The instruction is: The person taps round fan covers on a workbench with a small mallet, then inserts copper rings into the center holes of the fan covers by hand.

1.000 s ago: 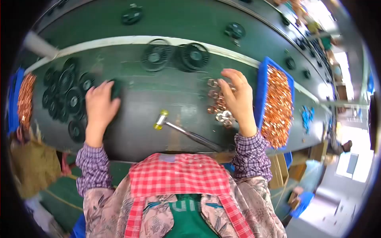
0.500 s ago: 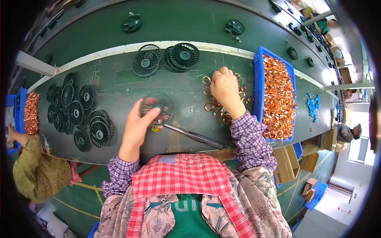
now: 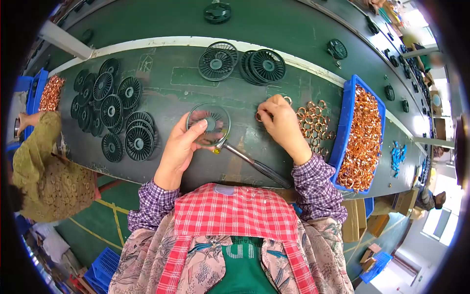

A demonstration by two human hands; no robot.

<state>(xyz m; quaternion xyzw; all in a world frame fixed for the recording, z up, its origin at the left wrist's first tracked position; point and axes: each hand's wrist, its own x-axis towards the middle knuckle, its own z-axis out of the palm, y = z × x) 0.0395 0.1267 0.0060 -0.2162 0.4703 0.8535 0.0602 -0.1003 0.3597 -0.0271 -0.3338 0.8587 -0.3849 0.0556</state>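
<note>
My left hand grips a dark green spoked round cover, thumb across its face near the hub. Over the table, my right hand is closed in a pinch on a copper ring, partly hidden by the fingers. Just right of that hand, loose copper rings lie spread on the tabletop. A hammer-like tool with a black grip lies below the held cover, its head partly hidden. Several more spoked covers are stacked beyond my hands.
A blue bin full of copper rings stands at the right. Many spoked covers are piled at the left. Beyond the white ledge, a green belt carries dark parts. A co-worker's sleeve shows at far left.
My right hand has lifted away from the loose rings and moved toward the held cover, with a ring at its fingertips. The view has turned, shifting the scene rightward.
</note>
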